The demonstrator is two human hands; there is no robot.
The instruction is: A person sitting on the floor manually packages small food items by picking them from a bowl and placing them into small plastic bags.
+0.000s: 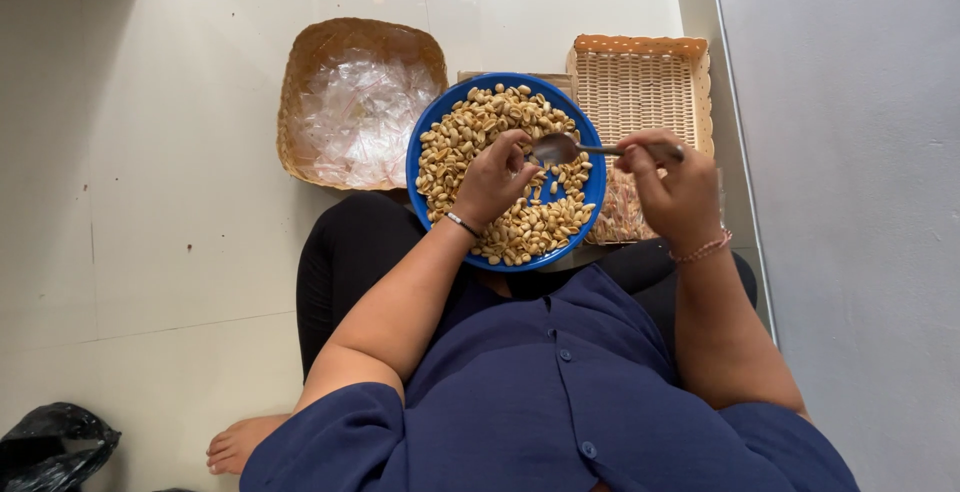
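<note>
Left of the blue bowl (424, 157) of peanuts (470, 127) stood a basket of clear bags (355, 117), the left hand (492, 180) hovered over the bowl, fingers curled, and the right hand (672, 187) gripped a spoon (560, 148) above the bowl's right rim.

Pale glossy floor tiles (180, 152) with thin grout lines, ceiling-light reflections near the top edge, plain grey wall (850, 152) at right, crumpled black bag (50, 447), possibly plastic, lower left.
</note>
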